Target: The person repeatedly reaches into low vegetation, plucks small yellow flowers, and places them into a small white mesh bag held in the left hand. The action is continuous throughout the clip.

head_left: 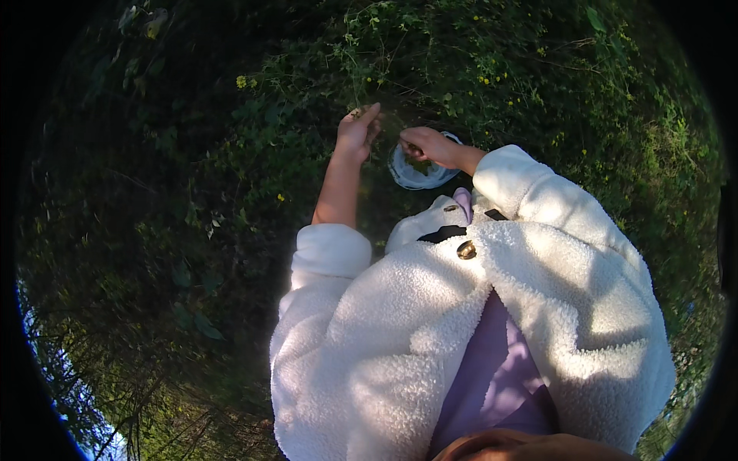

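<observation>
My left hand [358,132] reaches up into the plants, its fingers closed at a thin green stem [355,112] that meets the fingertips. To its right, my right hand [429,146] is curled closed over a round, pale, translucent tub [419,183]. Whatever those curled fingers hold is too small to make out. Some green plant bits [419,164] lie inside the tub, partly hidden beneath the right hand. The tub sits just in front of my white fleece jacket.
Dense leafy plants surround me, with small yellow flowers [244,81] at the upper left and more yellow flowers [492,79] at the upper right. Thin bare branches [138,399] spread at the lower left. Shade darkens the left side.
</observation>
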Demonstrator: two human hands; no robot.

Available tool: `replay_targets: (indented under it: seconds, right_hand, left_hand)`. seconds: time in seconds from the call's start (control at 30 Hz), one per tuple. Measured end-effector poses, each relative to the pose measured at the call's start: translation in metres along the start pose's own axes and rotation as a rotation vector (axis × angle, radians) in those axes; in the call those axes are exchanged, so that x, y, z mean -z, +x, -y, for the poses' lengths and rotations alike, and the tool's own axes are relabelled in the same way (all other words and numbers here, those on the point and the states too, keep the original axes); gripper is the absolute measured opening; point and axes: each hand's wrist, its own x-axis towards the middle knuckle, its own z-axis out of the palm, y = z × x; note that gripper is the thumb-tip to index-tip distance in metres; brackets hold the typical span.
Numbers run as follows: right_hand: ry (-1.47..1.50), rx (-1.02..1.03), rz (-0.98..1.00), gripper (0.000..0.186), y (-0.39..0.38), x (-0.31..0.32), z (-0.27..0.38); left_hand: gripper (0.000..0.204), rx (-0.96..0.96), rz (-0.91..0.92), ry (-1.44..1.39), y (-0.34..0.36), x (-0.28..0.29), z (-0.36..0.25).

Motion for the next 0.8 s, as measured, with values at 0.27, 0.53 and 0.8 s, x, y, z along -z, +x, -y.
replay_targets:
  seconds: [0.27,0.53,0.8]
  right_hand:
    - [-0.054,-0.109,0.034,0.028,-0.034,-0.001,-0.002]
    - [-0.087,0.035,-0.152,0.028,-0.006,0.008,0.024]
    - [-0.552,0.104,-0.152,0.034,0.019,-0.004,0.026]
  left_hand:
    - [0.010,-0.083,-0.161,-0.030,0.007,0.014,0.004]
    - [0.015,-0.105,-0.094,0.390,-0.003,0.009,-0.007]
    - [0.015,-0.087,-0.069,0.412,-0.005,0.004,0.004]
